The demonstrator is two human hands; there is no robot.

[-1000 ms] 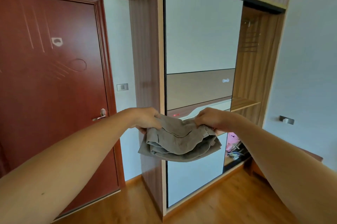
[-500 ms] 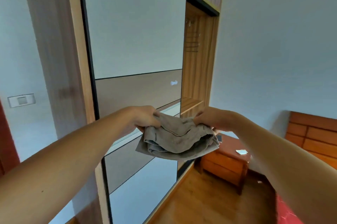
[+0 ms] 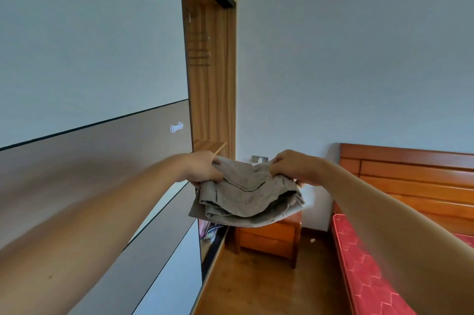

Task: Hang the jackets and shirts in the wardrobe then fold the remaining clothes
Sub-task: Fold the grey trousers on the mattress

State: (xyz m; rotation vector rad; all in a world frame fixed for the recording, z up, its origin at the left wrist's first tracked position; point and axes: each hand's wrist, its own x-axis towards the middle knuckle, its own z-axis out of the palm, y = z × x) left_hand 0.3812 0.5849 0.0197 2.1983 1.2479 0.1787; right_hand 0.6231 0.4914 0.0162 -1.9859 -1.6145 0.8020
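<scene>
The left hand (image 3: 202,167) and right hand (image 3: 292,167) each pinched a top corner of the folded beige cotton garment (image 3: 246,199), which hung between and below the fingers (image 3: 275,168).

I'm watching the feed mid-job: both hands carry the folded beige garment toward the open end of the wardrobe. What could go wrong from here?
1. The left hand and right hand pinch only the top edge of the folded beige garment; its lower layers sag and might unfold.
2. The sliding door leaves a narrow opening beside the wooden shelf, so the bundle could snag there.
</scene>
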